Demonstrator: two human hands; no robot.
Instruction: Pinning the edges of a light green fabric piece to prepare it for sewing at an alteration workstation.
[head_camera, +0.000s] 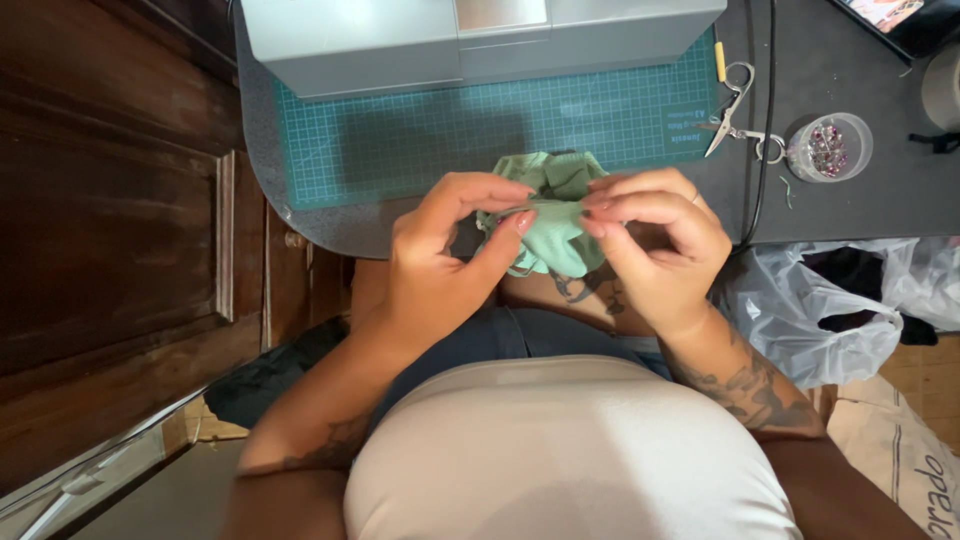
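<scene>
Here the left hand (440, 255) and the right hand (655, 245) both pinch a small piece of green cloth (550, 225) between thumb and fingers, holding it up just over the table edge (330, 225), near the green cutting mat (400, 140) and the sewing machine (400, 40)

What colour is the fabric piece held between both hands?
Pale mint green fabric piece, clearest in the head view.

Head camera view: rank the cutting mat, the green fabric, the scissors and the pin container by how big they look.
1. Cutting mat
2. Green fabric, partly hidden by both hands
3. Scissors and pin container: they look alike in size, so unranked.
</scene>
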